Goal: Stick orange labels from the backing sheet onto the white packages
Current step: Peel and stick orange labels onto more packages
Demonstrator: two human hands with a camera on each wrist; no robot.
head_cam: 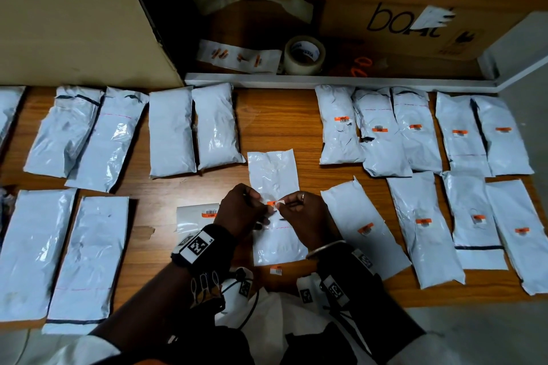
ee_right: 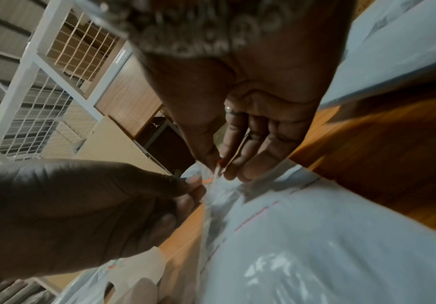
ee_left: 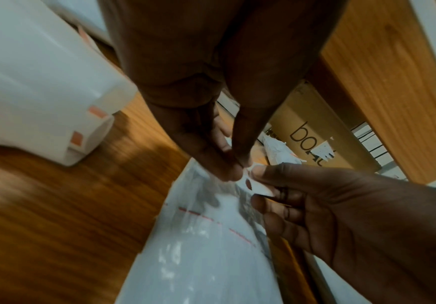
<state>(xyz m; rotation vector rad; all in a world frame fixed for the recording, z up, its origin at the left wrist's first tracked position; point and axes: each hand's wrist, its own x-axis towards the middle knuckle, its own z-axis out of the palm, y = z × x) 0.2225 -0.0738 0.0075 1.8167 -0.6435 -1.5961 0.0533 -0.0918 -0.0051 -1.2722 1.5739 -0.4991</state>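
Observation:
Both hands meet over a white package [head_cam: 275, 175] lying lengthwise at the table's centre. My left hand [head_cam: 267, 211] pinches the orange barcode label [head_cam: 273, 204] between thumb and forefinger. My right hand [head_cam: 284, 204] pinches the small white backing slip [head_cam: 280, 202] joined to it. In the left wrist view the left fingertips [ee_left: 231, 167] and the right hand [ee_left: 315, 197] hold the slip [ee_left: 250, 184] above the package [ee_left: 206, 246]. The right wrist view shows the orange edge [ee_right: 208, 181] at my left thumb. A backing sheet [head_cam: 195, 218] with one label [head_cam: 210, 213] lies left of my hands.
Several labelled packages [head_cam: 421, 225] fill the right side, and several unlabelled ones [head_cam: 170, 130] the left. A loose label [head_cam: 276, 270] lies near the front edge. On the shelf behind are a tape roll [head_cam: 304, 54], orange scissors [head_cam: 361, 66], another label sheet [head_cam: 237, 56] and a cardboard box [head_cam: 400, 24].

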